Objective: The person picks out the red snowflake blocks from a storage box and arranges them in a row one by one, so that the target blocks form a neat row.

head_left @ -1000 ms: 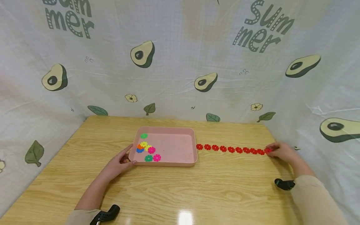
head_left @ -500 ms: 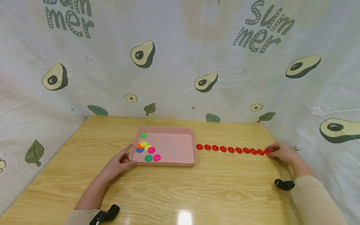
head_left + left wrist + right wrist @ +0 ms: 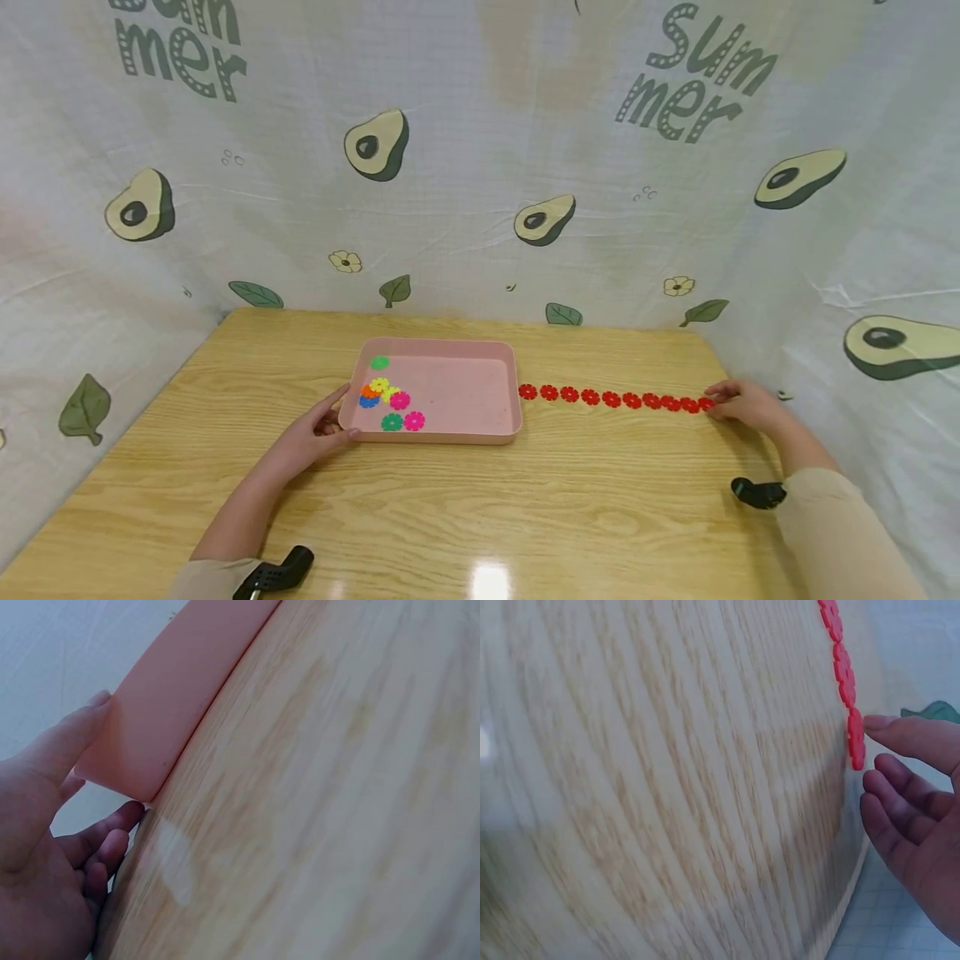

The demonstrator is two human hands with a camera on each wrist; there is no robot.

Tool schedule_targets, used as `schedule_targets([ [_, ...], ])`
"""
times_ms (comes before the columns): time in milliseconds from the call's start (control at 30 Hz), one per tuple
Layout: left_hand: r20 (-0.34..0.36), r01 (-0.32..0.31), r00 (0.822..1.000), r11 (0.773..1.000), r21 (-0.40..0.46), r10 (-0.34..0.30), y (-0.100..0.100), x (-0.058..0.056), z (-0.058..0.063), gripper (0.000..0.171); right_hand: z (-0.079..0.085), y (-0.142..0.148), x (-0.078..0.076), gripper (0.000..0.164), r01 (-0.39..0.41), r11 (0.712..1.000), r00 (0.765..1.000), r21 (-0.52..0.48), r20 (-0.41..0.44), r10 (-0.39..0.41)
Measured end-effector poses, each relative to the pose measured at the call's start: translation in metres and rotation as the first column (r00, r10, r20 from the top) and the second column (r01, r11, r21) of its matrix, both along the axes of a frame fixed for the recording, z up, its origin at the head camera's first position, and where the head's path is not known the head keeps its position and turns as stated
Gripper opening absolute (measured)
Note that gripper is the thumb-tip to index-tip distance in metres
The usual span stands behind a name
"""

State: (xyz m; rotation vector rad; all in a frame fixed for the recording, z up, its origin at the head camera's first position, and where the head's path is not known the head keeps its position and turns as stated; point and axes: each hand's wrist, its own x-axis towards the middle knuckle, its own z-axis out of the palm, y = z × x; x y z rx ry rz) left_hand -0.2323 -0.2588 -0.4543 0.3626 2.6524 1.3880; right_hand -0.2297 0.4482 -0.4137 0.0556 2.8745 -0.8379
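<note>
My left hand (image 3: 307,442) grips the left end of a shallow pink tray (image 3: 465,437), thumb on its near corner in the left wrist view (image 3: 45,817). Several loose flower-shaped discs lie in the tray's left part, among them a pink disc (image 3: 414,421), a green disc (image 3: 379,363) and a blue disc (image 3: 368,402). From the tray's right wall a row of red flower discs (image 3: 590,397) runs rightward across the table. At its far end my right hand (image 3: 746,406) pinches the last red flower disc (image 3: 856,739), which lies flat; its index finger is hidden in the right wrist view.
The wooden table (image 3: 450,508) meets a patterned cloth curtain (image 3: 450,233) at the back and both sides. Close by my right hand is the table's right edge, with the side curtain beyond. Each wrist carries a black device (image 3: 759,492).
The red flower disc in my right hand came down flat at the end of the row. My left hand and the tray keep their places; the head view shifts slightly.
</note>
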Motion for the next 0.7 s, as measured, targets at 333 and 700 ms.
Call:
schedule_targets([
  [333,0.043,0.019,0.999,0.999,0.034,-0.020,0.000,-0.002,0.007,0.081,0.010,-0.014,0.003,0.043,-0.024,0.999,1.000,0.022,-0.016,0.025],
  [700,0.084,-0.001,0.996,1.000,-0.014,0.002,-0.006,-0.001,0.007,0.083,0.020,-0.047,0.008,0.039,-0.101,0.994,0.992,0.039,-0.076,0.104],
])
